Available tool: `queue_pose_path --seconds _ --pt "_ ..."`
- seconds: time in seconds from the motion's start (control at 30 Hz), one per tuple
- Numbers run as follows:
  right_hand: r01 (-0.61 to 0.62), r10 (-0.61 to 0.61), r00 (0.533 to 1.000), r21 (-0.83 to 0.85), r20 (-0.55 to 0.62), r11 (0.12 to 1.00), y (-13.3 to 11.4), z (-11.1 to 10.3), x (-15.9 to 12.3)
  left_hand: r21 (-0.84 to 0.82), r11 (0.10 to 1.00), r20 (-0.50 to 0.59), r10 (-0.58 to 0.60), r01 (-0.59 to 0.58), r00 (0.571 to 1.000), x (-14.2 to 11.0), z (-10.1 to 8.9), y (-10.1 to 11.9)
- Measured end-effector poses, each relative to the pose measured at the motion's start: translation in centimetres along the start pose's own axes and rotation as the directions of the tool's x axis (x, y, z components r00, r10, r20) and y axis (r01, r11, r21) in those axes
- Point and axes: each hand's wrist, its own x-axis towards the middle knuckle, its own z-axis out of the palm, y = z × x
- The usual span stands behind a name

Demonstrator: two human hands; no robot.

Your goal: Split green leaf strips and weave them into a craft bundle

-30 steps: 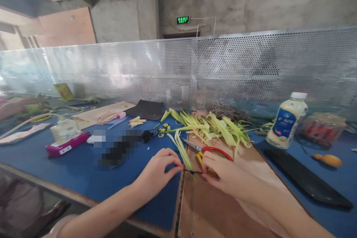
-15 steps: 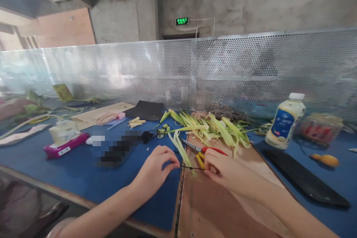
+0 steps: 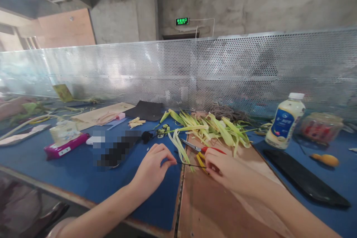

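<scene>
My left hand (image 3: 157, 161) pinches one end of a thin dark cord (image 3: 184, 163) between thumb and fingers. My right hand (image 3: 220, 163) is closed on the other end, so the cord runs taut between them. Around the middle of a small bundle of pale green leaf strips (image 3: 178, 145), which look like corn husk, the cord looks knotted. Scissors (image 3: 195, 148) with red handles lie just behind my right hand, and a yellow-handled tool (image 3: 200, 160) lies partly hidden beside it.
A heap of green husks (image 3: 212, 128) covers the back of the wooden board (image 3: 206, 208). Right of it stand a milk bottle (image 3: 286, 122), a lidded jar (image 3: 320, 128) and a long black case (image 3: 305, 178). Tissues (image 3: 67, 145) lie left. Another person's hand (image 3: 13, 108) shows far left.
My left hand has shifted slightly left and up, widening the gap between my hands. The cord and husk bundle have risen a little; the bundle's tip moved left.
</scene>
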Motion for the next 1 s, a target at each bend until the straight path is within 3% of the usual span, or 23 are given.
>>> queue_pose_path --seconds 0.67,0.8,1.0 --pt "-0.062 0.059 0.991 0.017 0.118 0.998 0.02 -0.32 -0.44 0.152 0.988 0.003 0.037 -0.037 0.999 -0.36 0.38 0.11" --pt "-0.088 0.082 0.985 0.038 0.150 0.995 0.08 -0.45 -0.41 0.145 0.988 0.049 0.041 -0.048 0.998 -0.38 0.29 0.28" --pt "-0.068 0.065 0.996 0.049 0.066 0.996 0.37 -0.32 -0.45 0.040 0.999 0.080 0.021 -0.024 0.997 -0.28 0.10 0.90"
